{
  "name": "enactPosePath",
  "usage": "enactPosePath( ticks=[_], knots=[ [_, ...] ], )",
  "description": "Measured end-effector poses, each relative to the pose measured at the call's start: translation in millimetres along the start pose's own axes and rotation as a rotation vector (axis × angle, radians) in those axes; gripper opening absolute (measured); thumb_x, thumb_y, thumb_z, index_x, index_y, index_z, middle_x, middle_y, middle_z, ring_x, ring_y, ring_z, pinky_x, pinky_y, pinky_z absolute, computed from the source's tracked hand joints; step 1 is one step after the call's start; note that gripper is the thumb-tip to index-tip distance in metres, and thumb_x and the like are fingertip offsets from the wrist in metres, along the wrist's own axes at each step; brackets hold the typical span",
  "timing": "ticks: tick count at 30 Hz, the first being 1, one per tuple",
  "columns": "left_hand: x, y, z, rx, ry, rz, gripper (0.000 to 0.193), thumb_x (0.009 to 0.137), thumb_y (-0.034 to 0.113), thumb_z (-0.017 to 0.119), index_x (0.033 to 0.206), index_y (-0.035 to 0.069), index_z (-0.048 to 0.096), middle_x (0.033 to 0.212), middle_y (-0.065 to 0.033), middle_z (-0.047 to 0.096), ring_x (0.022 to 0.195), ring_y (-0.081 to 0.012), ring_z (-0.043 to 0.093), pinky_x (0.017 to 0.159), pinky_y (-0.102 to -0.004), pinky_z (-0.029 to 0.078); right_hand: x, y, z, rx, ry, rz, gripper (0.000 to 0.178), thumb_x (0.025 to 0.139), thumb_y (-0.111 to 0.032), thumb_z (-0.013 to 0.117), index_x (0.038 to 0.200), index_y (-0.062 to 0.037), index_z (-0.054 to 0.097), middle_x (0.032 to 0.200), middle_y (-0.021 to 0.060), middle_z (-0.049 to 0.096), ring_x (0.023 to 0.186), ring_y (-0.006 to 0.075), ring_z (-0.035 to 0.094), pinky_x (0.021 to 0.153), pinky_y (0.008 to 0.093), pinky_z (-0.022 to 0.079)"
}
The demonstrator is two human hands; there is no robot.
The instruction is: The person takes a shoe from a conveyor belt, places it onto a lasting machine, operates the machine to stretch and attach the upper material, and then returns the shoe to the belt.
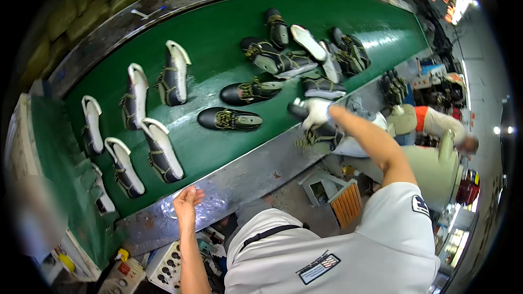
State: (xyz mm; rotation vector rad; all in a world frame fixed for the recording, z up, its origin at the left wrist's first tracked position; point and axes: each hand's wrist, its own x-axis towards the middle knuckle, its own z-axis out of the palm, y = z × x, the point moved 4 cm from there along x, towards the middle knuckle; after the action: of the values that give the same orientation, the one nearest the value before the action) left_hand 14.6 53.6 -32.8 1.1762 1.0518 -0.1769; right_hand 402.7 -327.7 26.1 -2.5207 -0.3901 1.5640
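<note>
My right hand [316, 113], in a white glove, is closed on a black shoe [297, 111] at the conveyor's near edge; the glove covers much of that shoe. Dark shoe parts with yellow-green laces [306, 140] show just below the glove. Bare and empty, my left hand [188, 200] hovers over the metal edge with its fingers loosely apart. Two black laced shoes, one [229, 118] nearer and one [249, 92] farther, lie on the green belt [212, 152] between my hands. To the left, several shoes rest on their sides, pale soles showing, such as this one [162, 149].
A shoe pile [278, 57] lies farther along the belt. The metal rail [245, 177] borders its near side. A green-covered machine housing [60, 174] stands at the left end. Below are a control box [166, 267] and a slatted wooden stool [346, 205]. Another person [436, 163] works at right.
</note>
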Motion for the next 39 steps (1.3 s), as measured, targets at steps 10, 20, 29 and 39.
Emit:
enactPosePath(
  ticks=[10,20,29,39],
  knots=[
    [-47.0,-58.2,-58.7,-0.092,0.175,-0.031,0.033,0.099,0.020,0.063,0.119,-0.007,0.064,0.098,-0.0136,0.074,0.084,-0.0178,0.071,0.074,-0.0287,0.054,76.9,-262.4,20.7,-0.132,0.605,-0.453,0.068,0.080,-0.058,0.071,0.118,-0.0012,0.068,0.118,0.0196,0.069,0.109,0.0391,0.065,0.094,0.0437,0.052],
    [-168.5,-119.1,-98.1,-0.406,0.444,0.003,0.029,0.099,0.016,0.063,0.118,-0.006,0.066,0.102,-0.0168,0.074,0.086,-0.0215,0.073,0.076,-0.0297,0.057,193.0,-403.4,318.5,0.574,0.260,-0.274,0.077,0.070,-0.031,0.088,0.128,0.0078,0.057,0.116,0.0208,0.070,0.101,0.0295,0.070,0.089,0.0381,0.055],
    [-301.8,-97.1,-232.9,-0.600,0.831,0.382,0.056,0.097,0.024,0.069,0.143,-0.001,0.049,0.125,-0.0130,0.067,0.113,-0.0190,0.064,0.098,-0.0296,0.048,-114.9,-444.9,436.5,1.231,-1.588,-0.232,0.084,0.087,-0.044,0.075,0.151,-0.0043,0.036,0.147,0.0207,0.049,0.132,0.0366,0.051,0.112,0.0538,0.040],
    [-507.2,-253.0,-310.4,-0.996,1.236,0.346,0.032,0.086,0.023,0.081,0.102,-0.004,0.071,0.083,-0.0053,0.071,0.071,-0.0126,0.067,0.066,-0.0275,0.057,-284.6,-512.3,666.1,0.308,-1.253,-0.576,0.051,0.097,-0.036,0.065,0.130,0.0018,0.059,0.118,0.0111,0.069,0.101,0.0195,0.068,0.090,0.0328,0.055]
  ],
)
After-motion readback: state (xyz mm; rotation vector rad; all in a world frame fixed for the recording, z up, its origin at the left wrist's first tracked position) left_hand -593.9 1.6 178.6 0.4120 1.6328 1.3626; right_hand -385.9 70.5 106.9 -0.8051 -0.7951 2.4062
